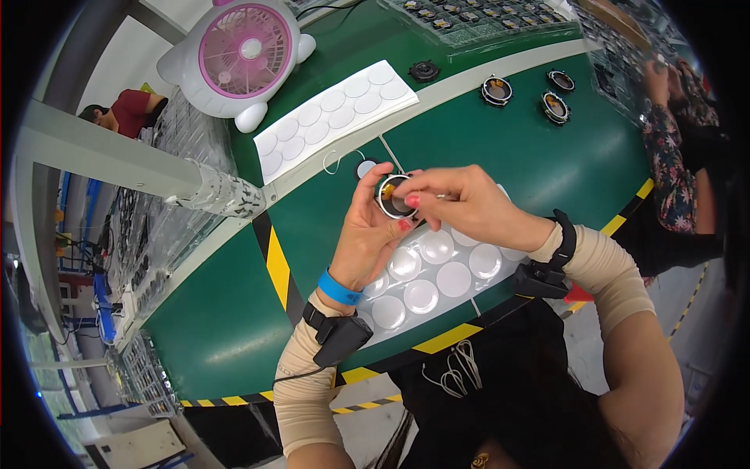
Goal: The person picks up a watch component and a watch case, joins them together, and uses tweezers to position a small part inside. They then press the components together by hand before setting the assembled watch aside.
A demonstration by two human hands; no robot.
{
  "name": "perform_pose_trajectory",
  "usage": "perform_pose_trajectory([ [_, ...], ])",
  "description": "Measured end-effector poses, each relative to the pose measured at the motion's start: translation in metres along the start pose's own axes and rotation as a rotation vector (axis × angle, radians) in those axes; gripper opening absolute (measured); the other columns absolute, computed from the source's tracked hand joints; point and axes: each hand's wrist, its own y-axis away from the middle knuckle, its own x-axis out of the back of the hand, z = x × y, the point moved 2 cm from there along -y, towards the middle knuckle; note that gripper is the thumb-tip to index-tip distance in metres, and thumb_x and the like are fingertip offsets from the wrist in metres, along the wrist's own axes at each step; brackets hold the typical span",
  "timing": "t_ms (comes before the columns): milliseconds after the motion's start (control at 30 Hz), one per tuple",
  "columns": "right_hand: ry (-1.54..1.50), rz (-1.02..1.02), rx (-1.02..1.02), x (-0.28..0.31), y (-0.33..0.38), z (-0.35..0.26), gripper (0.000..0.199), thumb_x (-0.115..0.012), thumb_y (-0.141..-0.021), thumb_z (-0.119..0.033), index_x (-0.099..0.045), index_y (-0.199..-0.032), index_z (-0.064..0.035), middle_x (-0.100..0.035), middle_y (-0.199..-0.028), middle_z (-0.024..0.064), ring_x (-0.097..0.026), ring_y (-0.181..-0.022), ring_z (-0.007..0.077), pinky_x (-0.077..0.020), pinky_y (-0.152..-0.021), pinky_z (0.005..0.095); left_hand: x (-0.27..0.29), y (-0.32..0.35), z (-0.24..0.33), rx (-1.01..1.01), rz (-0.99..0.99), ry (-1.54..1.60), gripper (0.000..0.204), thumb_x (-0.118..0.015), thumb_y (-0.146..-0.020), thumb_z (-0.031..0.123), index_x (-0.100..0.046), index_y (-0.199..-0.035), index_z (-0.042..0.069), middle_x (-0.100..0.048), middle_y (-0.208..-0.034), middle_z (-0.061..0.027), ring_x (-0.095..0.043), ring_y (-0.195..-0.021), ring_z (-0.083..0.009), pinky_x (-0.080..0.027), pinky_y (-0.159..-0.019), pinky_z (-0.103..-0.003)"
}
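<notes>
My left hand [363, 238] is closed around the rim of a round watch case [397, 205], its silver edge and dark inside turned up. My right hand [476, 205] reaches over that case with thumb and forefinger pinched at its inside. Whatever lies between those fingertips is too small to make out. Below both hands lies a clear sheet of round film discs [422, 295], partly covered by them. Just beyond the left fingers, a small dark disc with a pale centre [366, 168] rests on the green table.
Round stickers fill a white sheet [336, 117] at the back, beside a pink and white fan [248, 51]. More watch cases [497, 90] and a black round part [424, 71] lie farther off. Trays of parts [476, 19] stand behind. A co-worker's patterned sleeve [669, 168] is at right.
</notes>
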Motion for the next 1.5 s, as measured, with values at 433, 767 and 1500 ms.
perform_pose_trajectory([
  [433, 0.567, 0.295, 0.634, 0.001, 0.000, 0.004, 0.021, -0.065, -0.075, -0.006, -0.062, -0.096, -0.0067, -0.058, -0.063, 0.0035, -0.052, -0.049, 0.0112, -0.0391, -0.043, 0.0235, 0.003, -0.001, -0.003, -0.015, -0.048, -0.095, 0.061, -0.057, -0.076, -0.012, -0.032, -0.128, 0.010, -0.044, -0.126, -0.0142, -0.050, -0.110, -0.0216, -0.045, -0.092, -0.035],
  [767, 0.822, 0.220, 0.716, -0.002, 0.005, 0.000, 0.014, -0.069, -0.070, -0.009, -0.065, -0.084, -0.0081, -0.055, -0.058, 0.0041, -0.052, -0.045, 0.0174, -0.0391, -0.040, 0.0270, 0.001, 0.000, -0.001, 0.016, -0.029, -0.054, 0.062, -0.058, -0.077, -0.010, -0.031, -0.129, 0.009, -0.040, -0.130, -0.0199, -0.048, -0.113, -0.0232, -0.043, -0.094, -0.035],
  [1500, 0.622, 0.382, 0.803, 0.034, 0.004, -0.006, 0.031, -0.039, -0.093, -0.020, -0.060, -0.096, 0.0015, -0.050, -0.059, 0.0070, -0.050, -0.051, 0.0178, -0.0374, -0.045, 0.0291, 0.005, -0.002, 0.003, -0.014, 0.010, 0.095, 0.071, -0.059, -0.078, -0.006, -0.024, -0.135, 0.015, -0.040, -0.130, -0.0167, -0.044, -0.118, -0.0296, -0.043, -0.093, -0.032],
])
